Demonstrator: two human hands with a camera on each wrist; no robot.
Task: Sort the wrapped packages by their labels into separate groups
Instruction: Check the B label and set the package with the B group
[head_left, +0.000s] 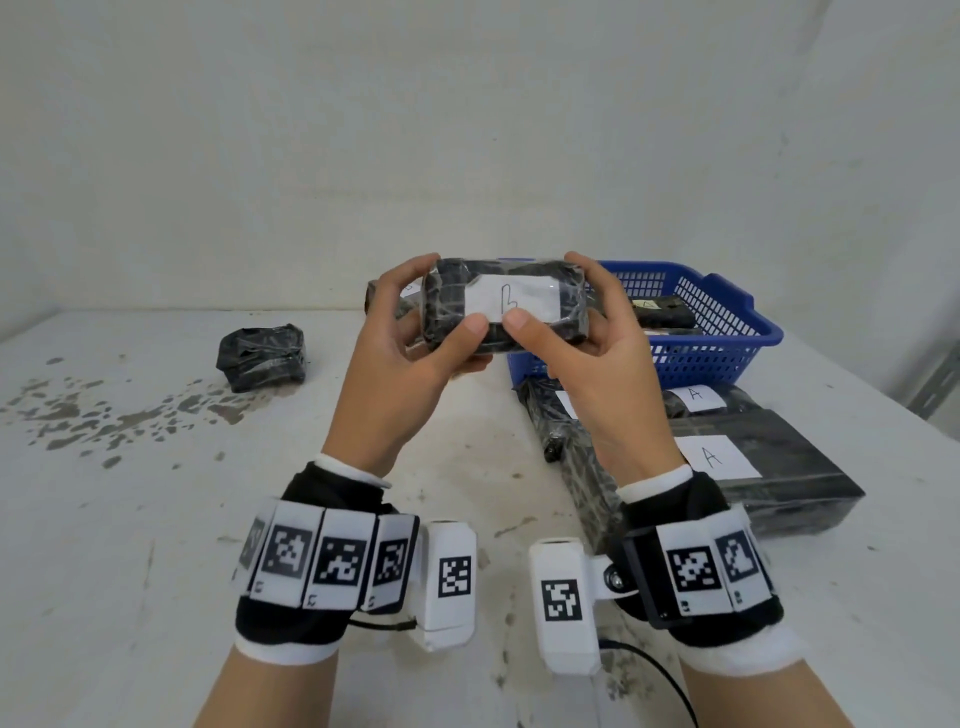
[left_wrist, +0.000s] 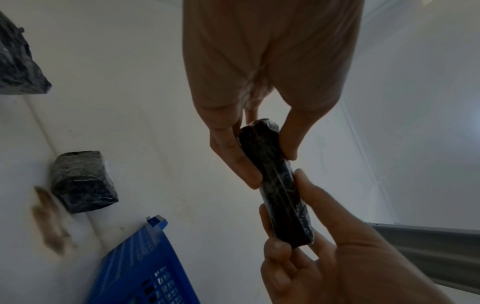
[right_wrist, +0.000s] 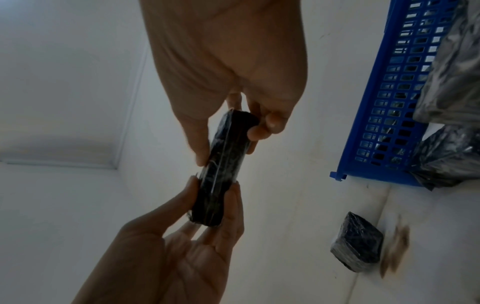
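Both my left hand (head_left: 410, 332) and right hand (head_left: 587, 338) pinch the held package (head_left: 504, 306) by its ends, raised above the desk (head_left: 156, 519) with its label facing me, I judge for reading. It is black, film-wrapped, marked "b"; A-labelled packages (head_left: 753, 462) lie right.

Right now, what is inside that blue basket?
In the blue basket lies at least one black wrapped package with a white label. The held package and both hands cover the rest.
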